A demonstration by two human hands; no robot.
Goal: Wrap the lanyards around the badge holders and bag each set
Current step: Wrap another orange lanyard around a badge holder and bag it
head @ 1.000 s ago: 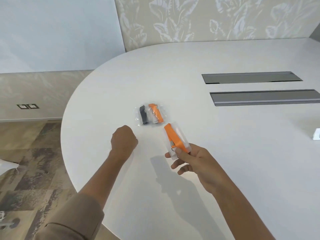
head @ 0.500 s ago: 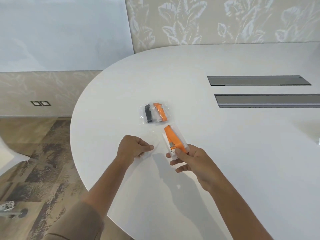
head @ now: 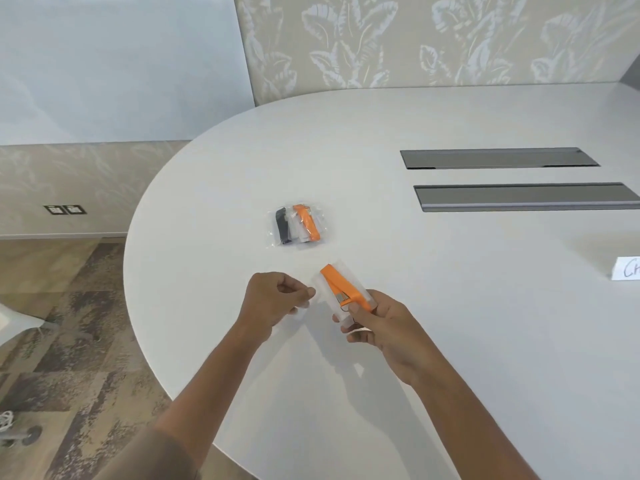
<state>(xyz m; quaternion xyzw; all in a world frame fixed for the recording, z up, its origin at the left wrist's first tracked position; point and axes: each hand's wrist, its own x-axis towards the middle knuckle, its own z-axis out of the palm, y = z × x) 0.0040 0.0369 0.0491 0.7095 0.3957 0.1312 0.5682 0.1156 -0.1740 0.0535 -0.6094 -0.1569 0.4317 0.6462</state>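
My right hand point(head: 377, 327) grips the near end of a clear badge holder point(head: 332, 299) with an orange lanyard point(head: 341, 287) wound round it, held a little above the white table point(head: 450, 323). Just to its left, my left hand point(head: 273, 303) pinches a thin clear plastic bag point(head: 302, 306) that is hard to make out against the table. Farther back lie two bagged sets side by side: one with a black lanyard point(head: 282, 226) and one with an orange lanyard point(head: 308, 225).
Two grey cable hatches point(head: 498, 158) point(head: 526, 197) are set into the table at the right. A white card with handwriting point(head: 627, 278) stands at the right edge. The table's rounded edge runs close on the left, with patterned floor point(head: 69, 323) below.
My left hand has moved right from a closed fist on the table toward the badge holder and now pinches the clear bag. My right hand has kept its hold on the wrapped set.
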